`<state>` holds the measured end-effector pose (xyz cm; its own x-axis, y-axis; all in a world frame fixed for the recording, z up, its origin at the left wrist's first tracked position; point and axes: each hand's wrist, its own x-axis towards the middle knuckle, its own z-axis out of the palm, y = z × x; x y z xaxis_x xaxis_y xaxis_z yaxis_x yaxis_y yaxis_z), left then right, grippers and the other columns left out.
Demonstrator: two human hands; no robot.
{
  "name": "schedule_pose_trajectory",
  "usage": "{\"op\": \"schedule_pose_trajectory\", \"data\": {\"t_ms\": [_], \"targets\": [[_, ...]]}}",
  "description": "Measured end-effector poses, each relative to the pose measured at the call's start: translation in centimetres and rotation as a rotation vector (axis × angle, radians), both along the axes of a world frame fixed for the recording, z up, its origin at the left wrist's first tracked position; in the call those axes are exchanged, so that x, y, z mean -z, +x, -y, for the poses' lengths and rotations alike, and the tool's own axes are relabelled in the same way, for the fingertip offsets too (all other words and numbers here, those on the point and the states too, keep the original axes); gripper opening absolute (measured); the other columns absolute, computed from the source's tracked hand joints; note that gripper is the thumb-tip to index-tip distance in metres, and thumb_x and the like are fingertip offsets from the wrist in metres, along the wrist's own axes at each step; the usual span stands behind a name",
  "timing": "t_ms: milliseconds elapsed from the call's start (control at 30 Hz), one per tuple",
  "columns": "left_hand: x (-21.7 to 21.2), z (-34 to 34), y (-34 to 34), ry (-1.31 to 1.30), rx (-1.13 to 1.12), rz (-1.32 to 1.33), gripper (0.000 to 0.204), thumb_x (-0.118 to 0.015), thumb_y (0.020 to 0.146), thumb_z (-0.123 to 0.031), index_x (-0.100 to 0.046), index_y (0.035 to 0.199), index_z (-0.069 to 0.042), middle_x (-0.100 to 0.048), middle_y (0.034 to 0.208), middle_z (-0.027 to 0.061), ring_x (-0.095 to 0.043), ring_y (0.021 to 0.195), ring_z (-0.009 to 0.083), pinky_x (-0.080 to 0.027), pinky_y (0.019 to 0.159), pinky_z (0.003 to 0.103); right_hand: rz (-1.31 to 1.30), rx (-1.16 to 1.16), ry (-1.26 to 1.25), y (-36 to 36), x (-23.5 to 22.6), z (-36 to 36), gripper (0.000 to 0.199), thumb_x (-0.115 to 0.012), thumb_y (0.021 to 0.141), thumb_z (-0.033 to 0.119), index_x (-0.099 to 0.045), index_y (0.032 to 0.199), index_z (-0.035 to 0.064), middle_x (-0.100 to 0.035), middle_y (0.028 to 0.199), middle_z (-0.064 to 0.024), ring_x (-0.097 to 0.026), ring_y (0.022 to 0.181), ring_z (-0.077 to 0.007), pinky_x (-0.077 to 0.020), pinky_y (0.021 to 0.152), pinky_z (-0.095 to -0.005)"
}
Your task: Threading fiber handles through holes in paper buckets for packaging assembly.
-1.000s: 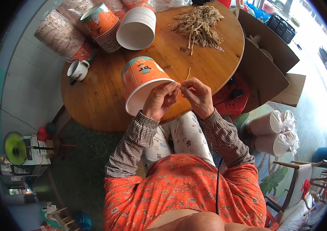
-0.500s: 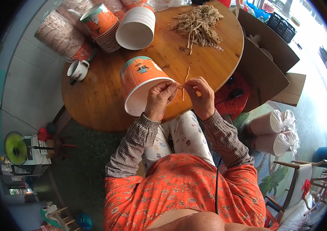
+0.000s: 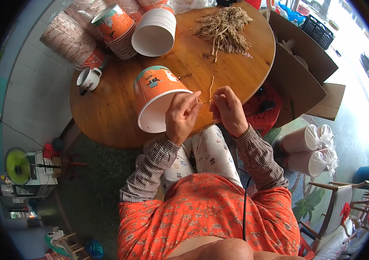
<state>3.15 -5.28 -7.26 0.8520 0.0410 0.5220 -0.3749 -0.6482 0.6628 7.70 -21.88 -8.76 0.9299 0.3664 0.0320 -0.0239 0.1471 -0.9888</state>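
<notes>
A thin tan cord [image 3: 211, 89] runs between my two hands over the table's near edge, with one free end standing up. My left hand [image 3: 182, 116] has its fingers bent in a pinch on the cord, in front of the bucket's rim. On the other side my right hand [image 3: 230, 109] pinches the cord too, its fingers curled. An orange paper bucket [image 3: 160, 83] with a printed pattern lies on its side, its white mouth facing me. My left hand covers part of that mouth. The cord's attachment to the bucket is too small to make out.
On the round wooden table [image 3: 110, 117] lie a heap of tan cords [image 3: 223, 28], stacked paper buckets [image 3: 153, 38] and a white enamel mug [image 3: 88, 79]. Right of it stand an open cardboard box [image 3: 297, 82], a red stool [image 3: 264, 112] and bagged bucket stacks [image 3: 301, 149].
My hands have drawn slightly apart, leaving a stretch of cord visible between them. The bucket has turned a little and shifted slightly left.
</notes>
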Motion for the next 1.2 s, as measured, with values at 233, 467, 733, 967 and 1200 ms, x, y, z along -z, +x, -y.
{"op": "schedule_pose_trajectory", "data": {"t_ms": [233,467,733,967,1200], "targets": [[0.2,-0.4,0.0,0.004,0.174,-0.047,0.027,-0.066,0.085,-0.003,-0.063,0.111,-0.005,-0.065,0.101,0.0117,-0.066,0.082,0.0247,-0.054,0.067,0.031,0.265,0.056,-0.150,-1.6,-1.3,-0.3,0.012,-0.051,0.097,0.013,-0.051,0.101,0.0020,-0.061,0.072,-0.0070,-0.058,0.060,-0.0128,-0.0487,0.056,-0.0262],[-2.0,-0.5,0.3,0.008,0.287,0.134,0.021,-0.062,0.089,-0.007,-0.061,0.109,-0.003,-0.065,0.104,0.0140,-0.066,0.084,0.0233,-0.054,0.070,0.032,0.365,0.016,-0.174,-2.1,-4.2,-0.5,0.010,-0.054,0.095,0.011,-0.053,0.099,0.0021,-0.062,0.074,-0.0090,-0.062,0.063,-0.0155,-0.0504,0.059,-0.0288],[-9.9,-4.7,1.0,0.025,0.127,0.322,0.010,-0.065,0.086,-0.007,-0.066,0.096,-0.005,-0.069,0.085,0.0065,-0.067,0.076,0.0175,-0.050,0.070,0.030,0.639,-0.081,0.072,0.9,-12.7,-4.9,0.013,-0.057,0.093,0.006,-0.053,0.105,0.0009,-0.056,0.076,0.0001,-0.054,0.068,-0.0052,-0.0446,0.059,-0.0199],[-12.0,-7.9,1.6,-0.399,0.232,0.199,0.009,-0.059,0.088,-0.004,-0.066,0.094,-0.002,-0.068,0.087,0.0029,-0.062,0.078,0.0076,-0.047,0.068,0.022,0.770,-0.199,0.013,2.4,-16.6,-9.2,0.025,-0.055,0.082,-0.003,-0.053,0.107,0.0016,-0.049,0.069,0.0028,-0.045,0.063,-0.0022,-0.0361,0.055,-0.0196],[-7.2,-9.8,2.6,-0.420,0.222,-0.116,0.013,-0.060,0.088,-0.008,-0.066,0.098,-0.001,-0.067,0.093,0.0026,-0.061,0.089,0.0079,-0.048,0.078,0.022,0.921,0.070,0.085,4.1,-22.4,-5.9,0.011,-0.051,0.080,0.000,-0.057,0.090,0.0007,-0.048,0.073,0.0021,-0.044,0.067,-0.0059,-0.0385,0.058,-0.0223]]}}
